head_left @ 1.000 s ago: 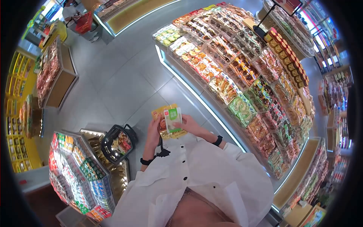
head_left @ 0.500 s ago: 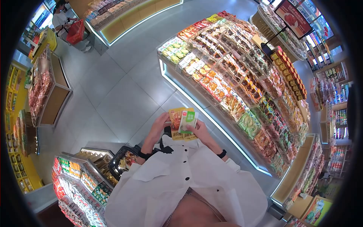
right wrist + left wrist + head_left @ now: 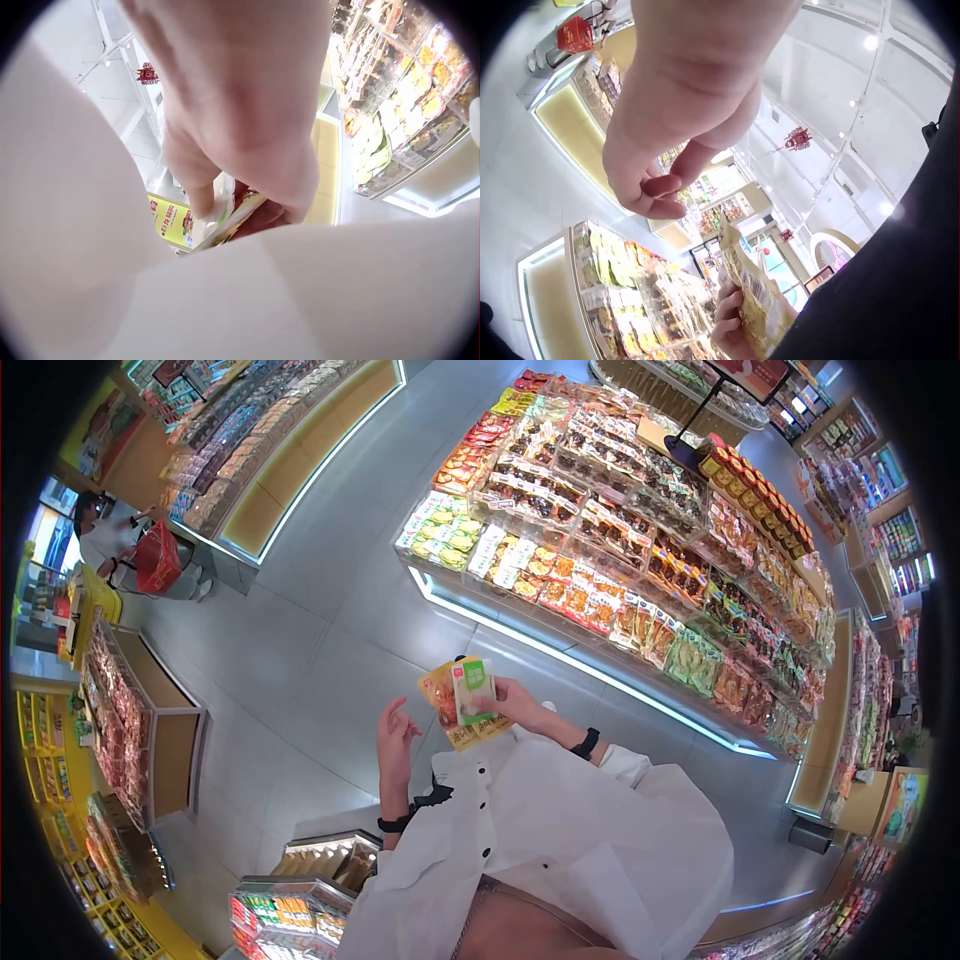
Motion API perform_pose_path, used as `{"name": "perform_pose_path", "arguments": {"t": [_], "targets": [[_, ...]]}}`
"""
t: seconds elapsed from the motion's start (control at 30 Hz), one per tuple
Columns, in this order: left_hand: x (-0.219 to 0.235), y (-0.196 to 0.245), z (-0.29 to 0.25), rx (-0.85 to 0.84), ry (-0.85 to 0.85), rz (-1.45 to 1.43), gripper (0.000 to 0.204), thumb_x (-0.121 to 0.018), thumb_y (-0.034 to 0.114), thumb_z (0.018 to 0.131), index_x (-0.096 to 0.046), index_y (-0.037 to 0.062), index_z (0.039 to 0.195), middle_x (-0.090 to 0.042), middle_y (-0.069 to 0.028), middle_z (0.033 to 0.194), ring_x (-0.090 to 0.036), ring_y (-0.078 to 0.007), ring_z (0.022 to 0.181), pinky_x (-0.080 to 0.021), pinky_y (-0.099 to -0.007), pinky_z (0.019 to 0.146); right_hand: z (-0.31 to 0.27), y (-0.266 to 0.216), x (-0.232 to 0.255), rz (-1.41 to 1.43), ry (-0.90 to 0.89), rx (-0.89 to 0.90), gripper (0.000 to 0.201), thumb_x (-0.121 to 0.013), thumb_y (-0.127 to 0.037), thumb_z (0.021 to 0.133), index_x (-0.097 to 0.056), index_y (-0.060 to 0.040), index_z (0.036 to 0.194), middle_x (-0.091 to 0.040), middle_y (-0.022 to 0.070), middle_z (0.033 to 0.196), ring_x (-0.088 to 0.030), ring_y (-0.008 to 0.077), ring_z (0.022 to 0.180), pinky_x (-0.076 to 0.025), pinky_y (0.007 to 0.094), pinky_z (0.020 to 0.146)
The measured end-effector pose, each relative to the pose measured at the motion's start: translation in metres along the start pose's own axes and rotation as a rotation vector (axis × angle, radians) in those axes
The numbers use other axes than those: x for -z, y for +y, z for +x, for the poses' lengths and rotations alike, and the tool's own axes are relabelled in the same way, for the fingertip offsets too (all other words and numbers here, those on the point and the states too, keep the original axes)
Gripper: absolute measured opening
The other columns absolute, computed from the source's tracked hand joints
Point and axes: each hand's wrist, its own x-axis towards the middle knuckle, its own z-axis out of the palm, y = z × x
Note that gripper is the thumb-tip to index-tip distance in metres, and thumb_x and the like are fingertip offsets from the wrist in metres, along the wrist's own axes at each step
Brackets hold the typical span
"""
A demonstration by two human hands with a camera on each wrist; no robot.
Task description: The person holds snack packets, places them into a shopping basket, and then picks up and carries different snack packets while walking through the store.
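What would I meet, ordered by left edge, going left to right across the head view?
Red basket → left grip → gold packet → green-and-white packet → right grip → right wristband → row of red-and-gold containers.

Right hand (image 3: 244, 154) pinches packets (image 3: 225, 206), partly hidden behind white cloth (image 3: 210, 307) across the foreground. Upper right: brightly lit display of packaged goods (image 3: 420, 97).

Snack packets (image 3: 578, 595) on display stand (image 3: 600, 663)
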Motion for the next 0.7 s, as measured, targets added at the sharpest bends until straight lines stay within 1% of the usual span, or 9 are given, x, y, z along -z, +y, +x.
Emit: {"name": "perform_pose_path", "arguments": {"t": [0.13, 0.17, 0.23, 0.37, 0.5, 0.53, 0.57, 0.63, 0.7], "targets": [[0.019, 0.043, 0.034, -0.018, 0.123, -0.014, 0.041, -0.056, 0.003, 0.093, -0.047, 0.0021, 0.133, -0.058, -0.0034, 0.097, -0.055, -0.0116, 0.083, -0.049, -0.0269, 0.076, 0.069, -0.029, -0.012, 0.004, -0.126, -0.03, 0.043, -0.071, -0.025, 0.09, -0.058, -0.0017, 0.124, -0.064, 0.0037, 0.115, -0.059, 0.0105, 0.103, -0.047, 0.0285, 0.093], [0.033, 0.05, 0.045, -0.031, 0.122, 0.002, 0.041, -0.056, 0.003, 0.093, -0.047, 0.0021, 0.133, -0.058, -0.0034, 0.097, -0.055, -0.0116, 0.083, -0.049, -0.0269, 0.076, 0.089, -0.033, -0.019, 0.013, -0.132, -0.013, 0.043, -0.071, -0.025, 0.09, -0.058, -0.0017, 0.124, -0.064, 0.0037, 0.115, -0.059, 0.0105, 0.103, -0.047, 0.0285, 0.093], [0.045, 0.057, 0.073, -0.042, 0.146, 0.052, 0.039, -0.058, 0.005, 0.093, -0.048, 0.0002, 0.13, -0.06, -0.008, 0.106, -0.059, -0.0148, 0.092, -0.051, -0.0274, 0.08, 0.129, -0.046, -0.023, 0.003, -0.21, 0.035, 0.046, -0.071, -0.027, 0.09, -0.057, -0.0019, 0.125, -0.064, 0.0036, 0.116, -0.058, 0.0109, 0.105, -0.046, 0.0283, 0.094], [0.062, 0.105, 0.118, -0.073, 0.18, 0.123, 0.034, -0.059, 0.004, 0.092, -0.051, -0.0012, 0.125, -0.062, -0.0074, 0.106, -0.061, -0.0154, 0.095, -0.052, -0.029, 0.084, 0.211, -0.072, -0.046, 0.058, -0.305, 0.043, 0.048, -0.072, -0.029, 0.089, -0.056, -0.0023, 0.125, -0.063, 0.0039, 0.116, -0.058, 0.0109, 0.104, -0.046, 0.0277, 0.093], [0.068, 0.146, 0.174, -0.026, 0.177, 0.125, 0.021, -0.058, 0.006, 0.094, -0.057, -0.0006, 0.114, -0.064, -0.0045, 0.089, -0.062, -0.0117, 0.081, -0.052, -0.026, 0.077, 0.259, -0.107, -0.051, 0.063, -0.365, 0.021, 0.045, -0.072, -0.022, 0.089, -0.054, -0.0009, 0.125, -0.061, 0.0041, 0.12, -0.057, 0.0109, 0.109, -0.047, 0.0275, 0.095], [0.068, 0.153, 0.187, -0.017, 0.17, 0.11, 0.018, -0.057, 0.007, 0.095, -0.059, 0.0, 0.111, -0.064, -0.0032, 0.083, -0.062, -0.0103, 0.078, -0.052, -0.0251, 0.075, 0.268, -0.109, -0.048, 0.062, -0.348, 0.012, 0.045, -0.072, -0.022, 0.089, -0.054, -0.0009, 0.125, -0.061, 0.0041, 0.12, -0.057, 0.0109, 0.109, -0.047, 0.0275, 0.095], [0.073, 0.155, 0.202, -0.003, 0.158, 0.105, 0.018, -0.057, 0.007, 0.095, -0.059, 0.0, 0.111, -0.064, -0.0032, 0.083, -0.062, -0.0103, 0.078, -0.052, -0.0251, 0.075, 0.278, -0.108, -0.045, 0.089, -0.337, 0.025, 0.045, -0.071, -0.021, 0.09, -0.053, -0.0008, 0.126, -0.061, 0.0041, 0.12, -0.057, 0.011, 0.109, -0.047, 0.0279, 0.095], [0.082, 0.161, 0.236, 0.078, 0.013, 0.168, 0.021, -0.053, 0.016, 0.099, -0.059, 0.0017, 0.113, -0.065, -0.0007, 0.089, -0.061, -0.0079, 0.087, -0.049, -0.0249, 0.083, 0.292, -0.118, -0.041, 0.125, -0.302, 0.044, 0.045, -0.071, -0.02, 0.09, -0.053, -0.0006, 0.126, -0.061, 0.0042, 0.12, -0.057, 0.0111, 0.109, -0.047, 0.0283, 0.095], [0.075, 0.165, 0.271, 0.071, -0.039, 0.166, 0.021, -0.05, 0.017, 0.1, -0.061, 0.0015, 0.11, -0.065, -0.0018, 0.087, -0.061, -0.0085, 0.083, -0.049, -0.0255, 0.082, 0.303, -0.13, -0.033, 0.226, -0.216, 0.088, 0.045, -0.07, -0.02, 0.091, -0.053, -0.0001, 0.127, -0.062, 0.0044, 0.119, -0.058, 0.0111, 0.109, -0.047, 0.0282, 0.096]]}}
